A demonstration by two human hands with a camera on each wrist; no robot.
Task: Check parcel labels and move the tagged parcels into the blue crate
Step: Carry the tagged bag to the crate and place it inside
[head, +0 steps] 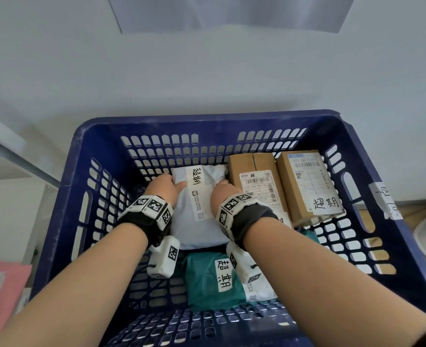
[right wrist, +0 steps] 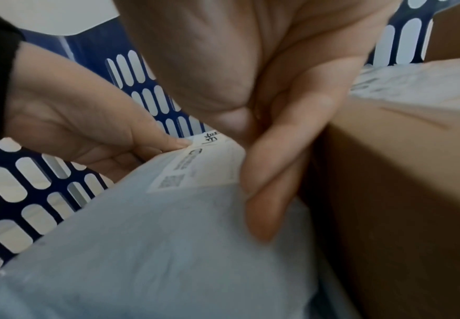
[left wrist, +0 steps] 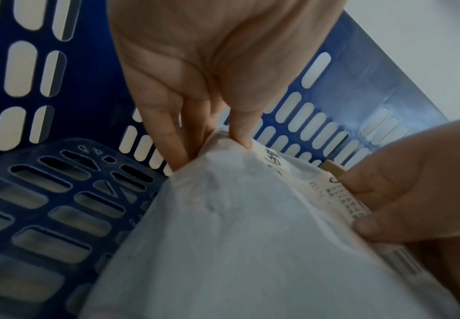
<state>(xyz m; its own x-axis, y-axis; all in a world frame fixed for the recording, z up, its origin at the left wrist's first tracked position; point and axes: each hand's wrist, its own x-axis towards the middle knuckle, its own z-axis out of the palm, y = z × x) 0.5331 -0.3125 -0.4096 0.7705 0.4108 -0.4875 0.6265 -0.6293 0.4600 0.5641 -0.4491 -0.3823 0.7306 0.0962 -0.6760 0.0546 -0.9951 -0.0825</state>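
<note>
A pale grey soft parcel (head: 202, 204) with a handwritten white tag lies inside the blue crate (head: 81, 151), toward its far wall. My left hand (head: 164, 189) pinches the parcel's far left edge, thumb on top and fingers beneath, as the left wrist view shows on the grey parcel (left wrist: 237, 226). My right hand (head: 223, 194) holds its right edge, fingers (right wrist: 272, 194) pressed between the grey parcel (right wrist: 155, 248) and a cardboard box (right wrist: 400, 172).
Two tagged cardboard boxes (head: 257, 181) (head: 309, 186) stand at the crate's right. A green soft parcel (head: 212, 281) with a tag lies at the near side. A pink parcel (head: 1, 291) lies outside at the lower left. A taped paper label (head: 386, 204) sits on the crate's right rim.
</note>
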